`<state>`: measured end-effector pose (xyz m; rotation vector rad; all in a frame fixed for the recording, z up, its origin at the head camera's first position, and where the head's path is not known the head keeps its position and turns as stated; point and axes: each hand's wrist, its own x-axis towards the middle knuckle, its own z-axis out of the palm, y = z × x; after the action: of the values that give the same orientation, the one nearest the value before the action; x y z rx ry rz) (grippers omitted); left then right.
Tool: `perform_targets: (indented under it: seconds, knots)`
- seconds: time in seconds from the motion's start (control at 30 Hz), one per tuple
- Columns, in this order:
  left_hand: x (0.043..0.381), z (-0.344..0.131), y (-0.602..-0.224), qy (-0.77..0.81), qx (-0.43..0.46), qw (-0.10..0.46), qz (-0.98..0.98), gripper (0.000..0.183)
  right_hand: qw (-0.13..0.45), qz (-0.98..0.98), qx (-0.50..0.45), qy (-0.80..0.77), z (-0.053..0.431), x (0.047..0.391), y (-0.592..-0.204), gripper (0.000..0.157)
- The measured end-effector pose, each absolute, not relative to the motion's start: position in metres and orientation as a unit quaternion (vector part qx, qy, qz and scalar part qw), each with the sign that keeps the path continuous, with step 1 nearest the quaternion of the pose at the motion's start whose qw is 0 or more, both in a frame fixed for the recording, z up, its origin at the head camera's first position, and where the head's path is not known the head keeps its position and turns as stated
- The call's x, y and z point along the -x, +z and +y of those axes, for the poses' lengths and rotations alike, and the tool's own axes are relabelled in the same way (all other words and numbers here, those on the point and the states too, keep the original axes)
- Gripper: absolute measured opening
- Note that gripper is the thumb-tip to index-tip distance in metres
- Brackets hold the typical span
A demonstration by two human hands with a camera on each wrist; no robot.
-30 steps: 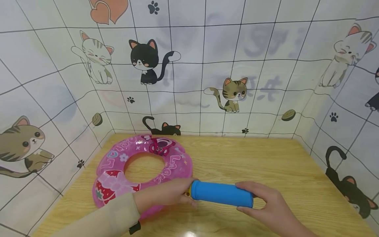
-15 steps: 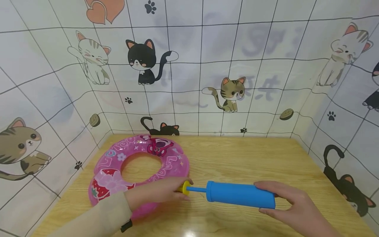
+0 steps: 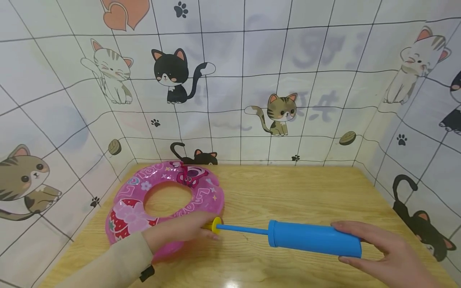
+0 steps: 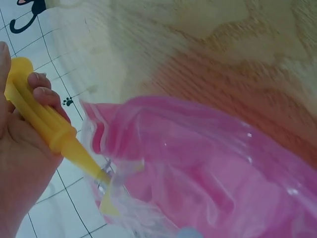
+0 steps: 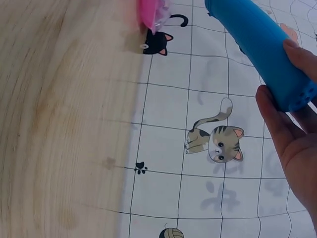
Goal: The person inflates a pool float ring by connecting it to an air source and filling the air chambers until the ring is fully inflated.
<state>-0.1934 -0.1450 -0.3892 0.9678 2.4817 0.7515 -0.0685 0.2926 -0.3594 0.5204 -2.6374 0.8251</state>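
A blue hand air pump (image 3: 315, 239) is stretched out sideways over the table, its thin blue rod (image 3: 245, 229) pulled well out of the barrel. My right hand (image 3: 390, 248) grips the barrel's right end between thumb and fingers. My left hand (image 3: 196, 226) holds the yellow nozzle end (image 4: 39, 111) at the rod's other end. In the left wrist view the nozzle's tapered tip reaches into the clear plastic valve (image 4: 106, 183) of a pink swim ring (image 3: 207, 200). The ring lies at the left, printed with strawberries and a cartoon bear; my left forearm covers part of its near side.
The wooden table (image 3: 288, 192) lies beneath everything. White grid-patterned sheeting (image 3: 230, 92) with cartoon cats rises at the back and on both sides. A black strap (image 3: 147, 273) hangs under my left sleeve (image 3: 119, 260).
My right hand has drawn the pump barrel to the right, so the rod, hidden at first, now shows at length. My left hand and the ring have shifted slightly left.
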Motion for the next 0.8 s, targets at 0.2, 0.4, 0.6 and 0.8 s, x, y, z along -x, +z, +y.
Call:
perform_targets:
  seconds: [0.2,0.4,0.6,0.8]
  knots:
    - [0.190,-0.136,-0.391,0.264,-0.364,0.170,0.877,0.021,0.183,-0.913,-0.206,0.300,0.274,0.069,-0.364,0.065]
    - [0.184,-0.121,-0.381,0.246,-0.373,0.162,0.880,0.026,0.173,-0.896,-0.210,0.351,0.251,0.075,-0.365,0.063]
    - [0.181,-0.111,-0.377,0.240,-0.373,0.185,0.877,0.043,0.167,-0.884,-0.216,0.378,0.229,0.081,-0.371,0.060]
    - [0.179,-0.101,-0.379,0.266,-0.371,0.186,0.870,0.054,0.171,-0.883,-0.215,0.381,0.212,0.084,-0.377,0.060]
